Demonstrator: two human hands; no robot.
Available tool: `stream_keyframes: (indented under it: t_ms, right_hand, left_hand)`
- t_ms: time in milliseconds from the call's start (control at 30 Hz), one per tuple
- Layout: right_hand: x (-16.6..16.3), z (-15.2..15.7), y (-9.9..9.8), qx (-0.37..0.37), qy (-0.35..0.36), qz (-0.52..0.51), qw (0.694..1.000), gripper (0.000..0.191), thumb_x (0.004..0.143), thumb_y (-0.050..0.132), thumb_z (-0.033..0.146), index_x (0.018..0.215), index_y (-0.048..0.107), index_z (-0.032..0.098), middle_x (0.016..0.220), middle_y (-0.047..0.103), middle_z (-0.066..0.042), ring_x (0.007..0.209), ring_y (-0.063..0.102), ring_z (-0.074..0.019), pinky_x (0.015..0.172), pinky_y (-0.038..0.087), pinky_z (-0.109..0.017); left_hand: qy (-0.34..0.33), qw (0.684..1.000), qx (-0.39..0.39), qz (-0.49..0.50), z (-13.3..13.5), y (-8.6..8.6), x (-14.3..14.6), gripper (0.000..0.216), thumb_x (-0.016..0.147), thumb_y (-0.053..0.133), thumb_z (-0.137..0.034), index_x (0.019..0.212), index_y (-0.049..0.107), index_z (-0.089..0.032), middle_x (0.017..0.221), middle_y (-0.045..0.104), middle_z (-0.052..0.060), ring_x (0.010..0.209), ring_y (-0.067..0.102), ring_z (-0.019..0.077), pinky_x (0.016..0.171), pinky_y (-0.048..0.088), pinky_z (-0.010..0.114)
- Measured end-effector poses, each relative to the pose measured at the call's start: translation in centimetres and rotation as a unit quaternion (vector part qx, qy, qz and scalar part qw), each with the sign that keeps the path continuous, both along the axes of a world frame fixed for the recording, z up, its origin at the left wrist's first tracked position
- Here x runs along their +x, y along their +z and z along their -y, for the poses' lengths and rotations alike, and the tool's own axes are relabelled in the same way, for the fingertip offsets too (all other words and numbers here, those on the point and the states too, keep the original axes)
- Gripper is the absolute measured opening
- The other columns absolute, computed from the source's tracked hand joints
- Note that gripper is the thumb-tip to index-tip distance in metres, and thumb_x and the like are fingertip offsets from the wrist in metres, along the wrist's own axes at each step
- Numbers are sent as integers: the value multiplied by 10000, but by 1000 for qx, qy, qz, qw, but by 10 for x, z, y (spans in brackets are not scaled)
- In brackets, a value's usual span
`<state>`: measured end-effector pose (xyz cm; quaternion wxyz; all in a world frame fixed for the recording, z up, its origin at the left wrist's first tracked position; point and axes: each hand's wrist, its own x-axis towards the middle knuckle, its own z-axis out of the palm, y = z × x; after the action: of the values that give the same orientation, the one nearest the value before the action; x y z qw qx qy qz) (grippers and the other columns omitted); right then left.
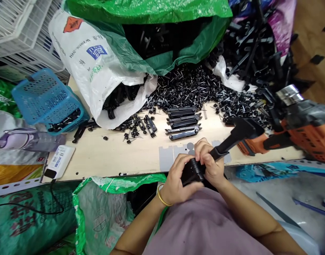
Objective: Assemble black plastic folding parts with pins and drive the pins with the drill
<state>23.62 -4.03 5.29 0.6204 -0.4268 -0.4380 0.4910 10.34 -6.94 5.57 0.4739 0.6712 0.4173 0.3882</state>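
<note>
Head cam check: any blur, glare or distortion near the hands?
Head view: left hand and right hand on the black part are sharp; orange tool at the right edge is smeared; glare on the metal piece above it; fisheye bows the table edge.

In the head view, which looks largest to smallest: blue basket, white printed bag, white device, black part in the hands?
1. white printed bag
2. blue basket
3. white device and black part, gripped by left hand and right hand: these look alike, and the part is nearer the camera, so unranked.
</note>
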Motion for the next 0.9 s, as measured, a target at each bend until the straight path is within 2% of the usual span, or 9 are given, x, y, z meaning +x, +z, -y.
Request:
stream_keyframes:
  t_ms: [133, 233, 333, 433, 533, 633, 733, 800, 900]
  right_hand:
    - [-12, 8, 1, -23, -52, -37, 998, 397, 851, 531, 446, 544, 448, 206, 577, 443, 5, 620, 438, -148, 658, 379, -332]
    - [-11, 14, -3, -35, -58, -46, 997, 383, 869, 515, 405, 553, 445, 201, 585, 442, 9, 576, 437, -131, 580, 358, -299]
    - [2, 12, -4, -38, 48, -2, 998, 348, 858, 545, 352, 555, 487, 190, 582, 470, 5, 555, 454, -120, 547, 353, -282]
    - [13, 3, 2, -33, 177, 22, 983, 299, 816, 607, 320, 566, 526, 177, 616, 508, -5, 580, 478, -116, 562, 376, -274]
    - [12, -8, 13, -46, 165, -79, 982, 302, 785, 633, 407, 624, 493, 193, 612, 500, 19, 517, 434, -92, 502, 366, -247]
    - [5, -18, 25, -124, 157, -214, 956, 324, 795, 593, 507, 751, 430, 231, 553, 443, 76, 411, 339, -66, 396, 305, -199]
    - [3, -26, 34, -174, 183, -233, 939, 361, 813, 565, 524, 727, 387, 222, 558, 459, 76, 409, 362, -55, 383, 316, -175]
    - [6, -30, 36, -198, 221, -221, 929, 377, 833, 547, 511, 688, 370, 211, 508, 428, 80, 395, 340, -50, 363, 294, -163]
    - [11, -33, 34, -251, 343, -198, 883, 370, 860, 532, 461, 654, 367, 202, 418, 337, 101, 354, 266, -42, 327, 226, -151]
  left_hand:
    - [60, 997, 34, -20, 4, -4, 5, 601, 709, 665, -555, 1158, 518, -184, 988, 565, 85, 905, 536, 215, 800, 459, 351]
    - [29, 999, 29, -33, 3, -5, -2, 576, 712, 675, -534, 1151, 538, -187, 972, 578, 79, 898, 544, 210, 793, 464, 338]
    - [-6, 998, 31, -46, 0, -2, -14, 571, 692, 714, -491, 1144, 556, -179, 959, 585, 78, 893, 554, 205, 791, 469, 324]
    - [0, 998, 44, -39, 0, 2, -17, 603, 678, 719, -510, 1151, 553, -175, 968, 593, 85, 890, 561, 207, 787, 469, 317]
    - [-1, 999, -20, -36, 8, 0, -9, 580, 754, 598, -589, 1145, 542, -164, 953, 601, 90, 840, 573, 199, 745, 467, 302]
    - [-26, 990, -138, 13, 18, -8, 1, 613, 862, 345, -639, 1190, 472, -137, 713, 585, 29, 581, 546, 135, 574, 443, 249]
    - [-56, 979, -188, 50, 16, -15, -1, 661, 873, 258, -657, 1223, 420, -120, 540, 509, -34, 434, 475, 106, 491, 405, 220]
    - [-90, 983, -161, 21, 9, -16, -7, 635, 860, 325, -653, 1203, 459, -135, 644, 592, 11, 534, 557, 132, 568, 452, 236]
    - [-161, 980, -104, -49, -3, -13, -16, 555, 823, 486, -596, 1188, 533, -180, 1018, 647, 92, 882, 634, 219, 790, 482, 295]
